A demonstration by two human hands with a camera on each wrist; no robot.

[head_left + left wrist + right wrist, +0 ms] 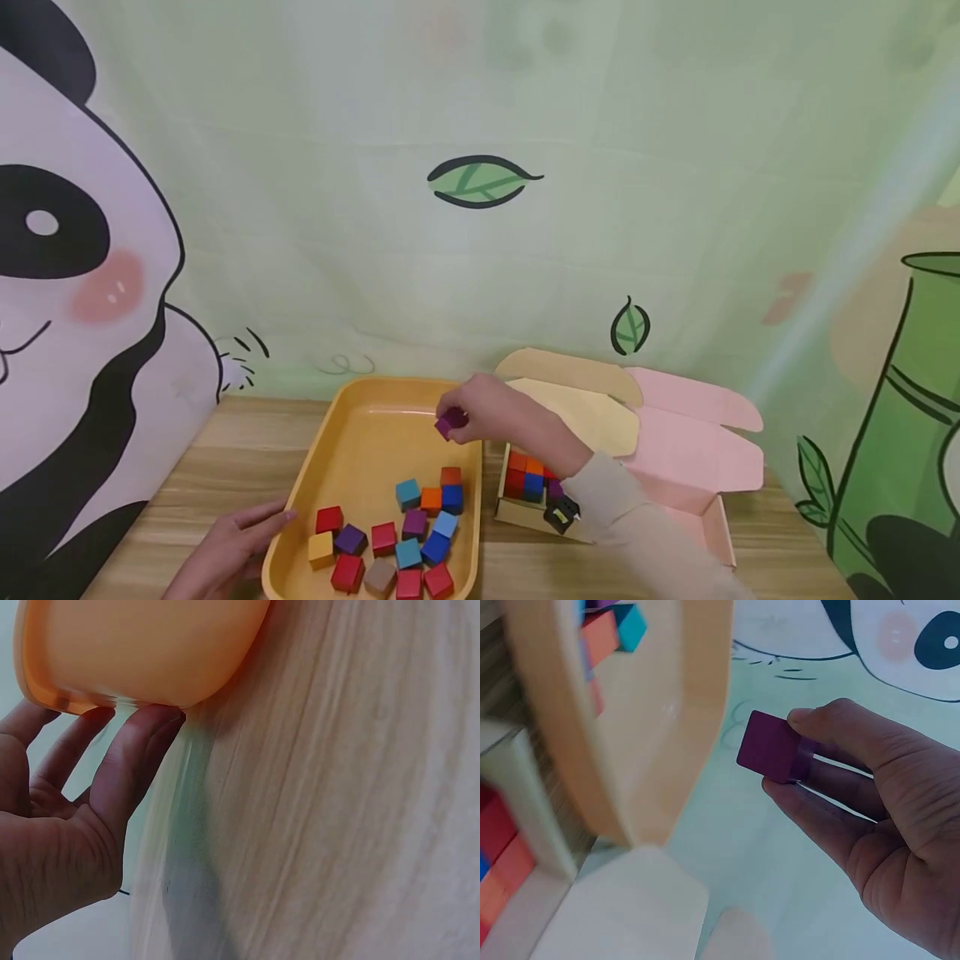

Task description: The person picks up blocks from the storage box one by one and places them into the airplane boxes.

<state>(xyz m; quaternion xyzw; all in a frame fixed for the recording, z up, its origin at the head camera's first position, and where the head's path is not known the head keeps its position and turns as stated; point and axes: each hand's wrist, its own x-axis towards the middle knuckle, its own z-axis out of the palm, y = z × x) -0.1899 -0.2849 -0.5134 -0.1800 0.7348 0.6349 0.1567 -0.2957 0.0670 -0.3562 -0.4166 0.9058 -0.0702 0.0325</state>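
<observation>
My right hand is above the right side of a yellow tray. Its thumb and fingers pinch a purple cube, which also shows in the head view. Several coloured cubes lie in the near half of the tray, among them a yellow cube, a light brown cube and an orange cube. At the tray's left rim, my left hand touches the outside with its fingertips, its fingers fairly straight in the left wrist view.
An open cardboard box right of the tray holds rows of cubes, partly hidden by my right sleeve. Beside it stands an open pink box. Both stand on a wooden table, with a printed cloth behind.
</observation>
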